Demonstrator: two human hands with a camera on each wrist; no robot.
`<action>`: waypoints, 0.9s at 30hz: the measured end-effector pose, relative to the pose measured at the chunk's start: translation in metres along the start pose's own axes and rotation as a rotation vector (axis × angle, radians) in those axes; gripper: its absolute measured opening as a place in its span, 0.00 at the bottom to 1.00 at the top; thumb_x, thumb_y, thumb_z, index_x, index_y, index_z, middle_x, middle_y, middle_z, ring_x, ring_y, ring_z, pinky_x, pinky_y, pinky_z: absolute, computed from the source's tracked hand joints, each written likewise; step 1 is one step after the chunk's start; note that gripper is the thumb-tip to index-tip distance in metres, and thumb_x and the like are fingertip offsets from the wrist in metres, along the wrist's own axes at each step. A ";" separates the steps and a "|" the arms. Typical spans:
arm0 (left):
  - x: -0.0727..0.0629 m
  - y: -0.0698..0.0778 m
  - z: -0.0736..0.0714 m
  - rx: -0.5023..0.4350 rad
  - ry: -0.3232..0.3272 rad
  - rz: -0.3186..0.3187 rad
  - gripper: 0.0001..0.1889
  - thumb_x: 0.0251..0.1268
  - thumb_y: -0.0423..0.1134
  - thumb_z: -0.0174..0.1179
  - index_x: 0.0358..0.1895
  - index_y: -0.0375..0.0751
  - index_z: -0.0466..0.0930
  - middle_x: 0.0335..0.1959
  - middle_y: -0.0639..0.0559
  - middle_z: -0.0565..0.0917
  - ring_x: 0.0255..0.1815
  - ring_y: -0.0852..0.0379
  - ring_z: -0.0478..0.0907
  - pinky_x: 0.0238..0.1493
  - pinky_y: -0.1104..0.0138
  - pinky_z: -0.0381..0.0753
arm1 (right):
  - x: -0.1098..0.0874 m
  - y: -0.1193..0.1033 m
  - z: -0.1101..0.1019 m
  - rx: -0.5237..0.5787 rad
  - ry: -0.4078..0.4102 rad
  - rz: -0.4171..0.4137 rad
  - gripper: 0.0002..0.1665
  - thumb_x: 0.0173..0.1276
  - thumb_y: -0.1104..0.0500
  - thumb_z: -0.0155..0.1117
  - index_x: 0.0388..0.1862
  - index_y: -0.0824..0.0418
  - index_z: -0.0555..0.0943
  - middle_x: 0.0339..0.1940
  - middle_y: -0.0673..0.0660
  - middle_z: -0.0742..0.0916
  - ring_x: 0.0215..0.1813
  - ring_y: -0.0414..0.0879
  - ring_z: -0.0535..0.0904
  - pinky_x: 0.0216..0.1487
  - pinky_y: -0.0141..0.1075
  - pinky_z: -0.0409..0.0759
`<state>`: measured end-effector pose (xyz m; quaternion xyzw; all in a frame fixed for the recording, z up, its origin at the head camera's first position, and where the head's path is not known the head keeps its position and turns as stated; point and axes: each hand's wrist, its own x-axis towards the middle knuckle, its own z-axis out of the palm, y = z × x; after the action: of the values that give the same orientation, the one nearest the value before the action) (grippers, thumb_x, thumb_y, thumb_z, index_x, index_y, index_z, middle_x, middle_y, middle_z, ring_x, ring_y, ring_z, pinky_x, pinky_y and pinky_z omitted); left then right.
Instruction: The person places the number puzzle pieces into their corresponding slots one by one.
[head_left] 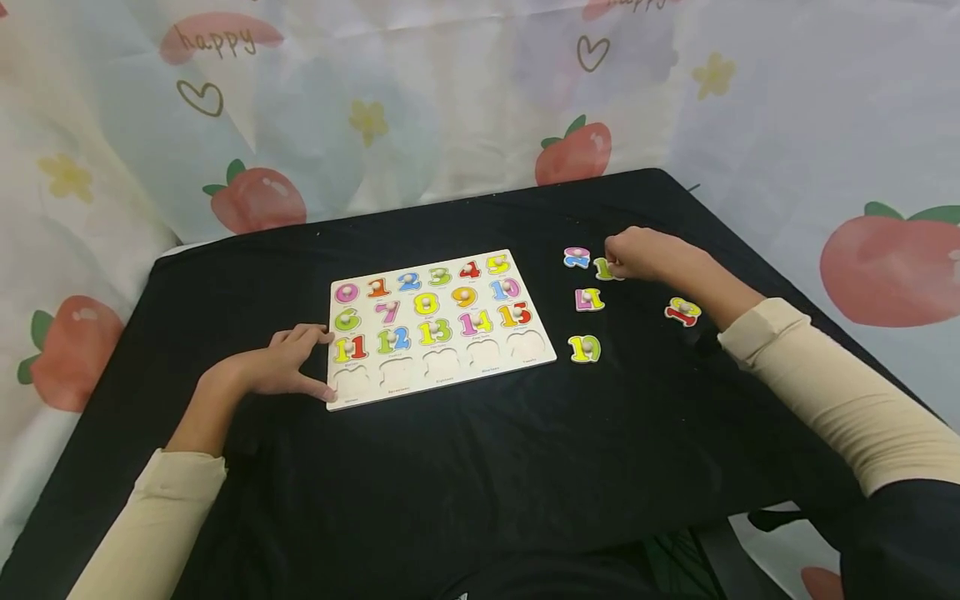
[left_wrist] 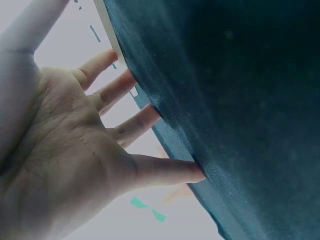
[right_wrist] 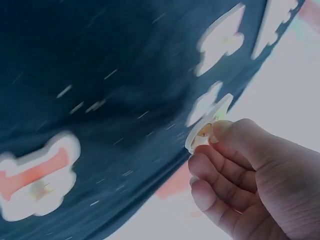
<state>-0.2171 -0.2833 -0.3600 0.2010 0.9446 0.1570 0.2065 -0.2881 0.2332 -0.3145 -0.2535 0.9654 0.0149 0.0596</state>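
A wooden number puzzle board [head_left: 442, 392] lies on the black cloth, its upper rows filled with coloured number pieces and its bottom row showing bare recesses. My left hand [head_left: 281, 367] rests at its left edge, thumb at the near corner, fingers spread and fairly straight. In the left wrist view, that hand's palm [left_wrist: 70, 135] faces the camera. My right hand [head_left: 645, 252] pinches a number puzzle piece [right_wrist: 207, 127] by its knob. This piece is tilted in the right wrist view; a green 1 shows in the head view, the rest hidden by fingers.
Right of the board lie loose number pieces: a pink-and-blue one [head_left: 577, 257], a pink-and-yellow one [head_left: 589, 300], a yellow-and-green one [head_left: 585, 348] and a red-and-yellow one [head_left: 682, 312]. A fruit-printed curtain [head_left: 450, 100] hangs behind the table [head_left: 480, 483].
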 end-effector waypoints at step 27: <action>0.000 -0.004 0.000 -0.032 -0.006 0.036 0.58 0.39 0.63 0.71 0.68 0.35 0.49 0.70 0.34 0.48 0.64 0.32 0.43 0.59 0.36 0.52 | 0.048 -0.167 0.003 -0.038 -0.086 -0.299 0.04 0.65 0.63 0.60 0.35 0.63 0.79 0.25 0.53 0.82 0.27 0.45 0.75 0.29 0.31 0.67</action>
<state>-0.2189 -0.2869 -0.3616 0.2152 0.9376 0.1749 0.2098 -0.2472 0.0651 -0.3235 -0.3947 0.9130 0.0351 0.0975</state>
